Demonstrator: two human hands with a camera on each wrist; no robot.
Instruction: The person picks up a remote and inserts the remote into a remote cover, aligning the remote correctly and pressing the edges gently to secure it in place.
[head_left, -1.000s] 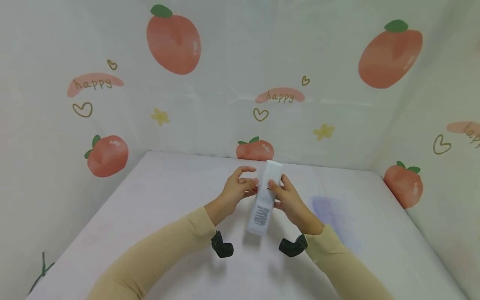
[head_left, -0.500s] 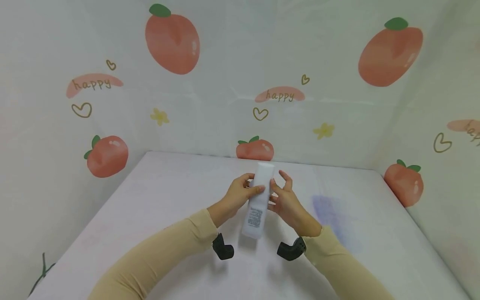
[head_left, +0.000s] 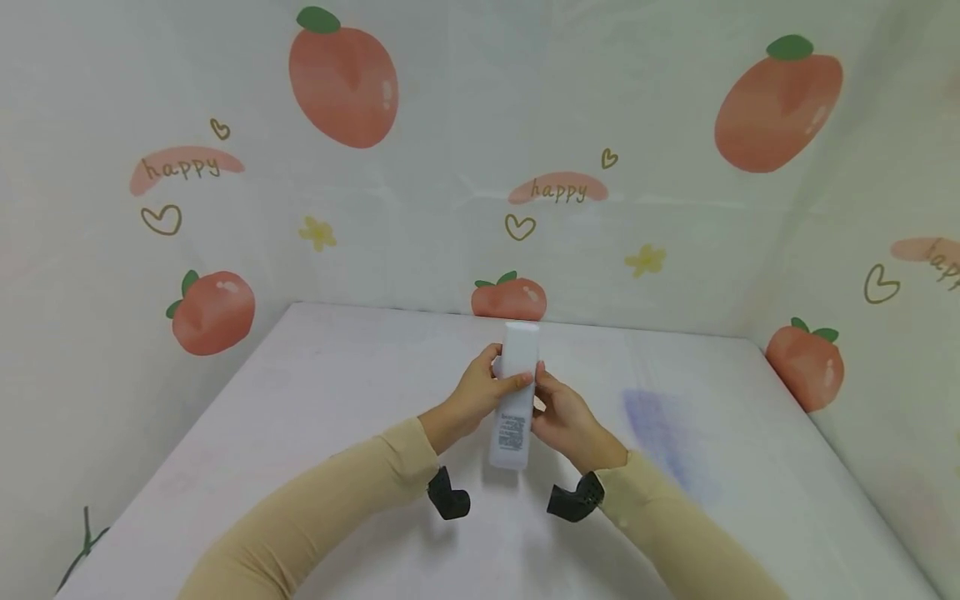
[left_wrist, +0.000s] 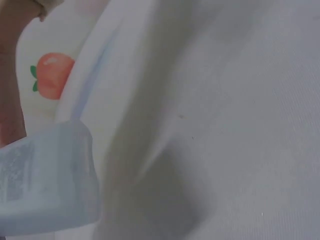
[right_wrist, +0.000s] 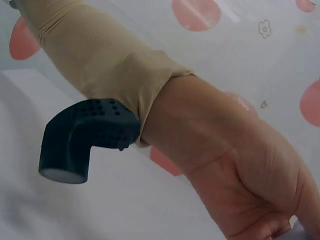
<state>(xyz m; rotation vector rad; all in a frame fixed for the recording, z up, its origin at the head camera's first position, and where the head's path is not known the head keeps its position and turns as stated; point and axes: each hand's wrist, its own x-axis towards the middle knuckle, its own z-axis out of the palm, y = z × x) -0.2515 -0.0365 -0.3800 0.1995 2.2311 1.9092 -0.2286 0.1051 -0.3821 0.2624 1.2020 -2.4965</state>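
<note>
White bottle (head_left: 516, 392) held lifted above the table (head_left: 337, 392), top end tilted away. Left hand (head_left: 480, 393) wrapped round upper body, thumb across front; right hand (head_left: 562, 417) gripping from opposite side. Cap on, apparently; opening not yet begun.

You face a white table (head_left: 315, 400) with a faint purple smudge (head_left: 656, 417) at about three o'clock, walled by a pale backdrop (head_left: 450, 108) printed with orange fruits (head_left: 343, 79), "happy" lettering (head_left: 558, 190), hearts and small yellow flowers (head_left: 647, 262).
</note>
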